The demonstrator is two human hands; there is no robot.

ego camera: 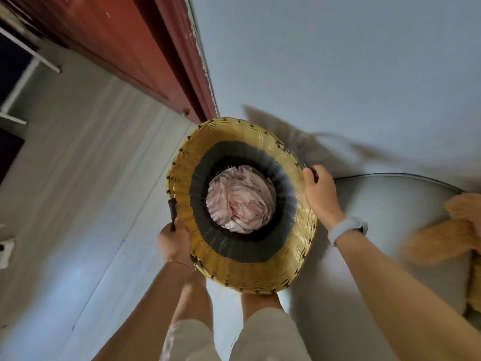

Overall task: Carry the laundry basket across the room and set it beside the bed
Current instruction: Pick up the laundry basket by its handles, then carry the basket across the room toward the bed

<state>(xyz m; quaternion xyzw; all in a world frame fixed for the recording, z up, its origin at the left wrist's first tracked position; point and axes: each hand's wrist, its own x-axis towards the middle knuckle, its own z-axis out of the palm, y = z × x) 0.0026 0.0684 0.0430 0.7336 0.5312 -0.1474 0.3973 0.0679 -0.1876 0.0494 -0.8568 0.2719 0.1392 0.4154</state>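
A round woven laundry basket [234, 142], yellow at the rim with dark bands inside, hangs in front of me above the floor. Pale pink crumpled laundry [240, 199] lies at its bottom. My left hand [174, 242] is closed around the dark handle on the basket's left rim. My right hand [318, 191], with a pale wristband behind it, grips the dark handle on the right rim. The bed [385, 204], covered in pale grey fabric with a curved edge, lies just right of the basket.
A red-brown wooden door [135, 48] stands at the upper left, close behind the basket. A tan plush toy [447, 230] lies on the bed at the right. Pale floor [78, 178] spreads left, with a white object [6, 252] at its edge. My legs are below the basket.
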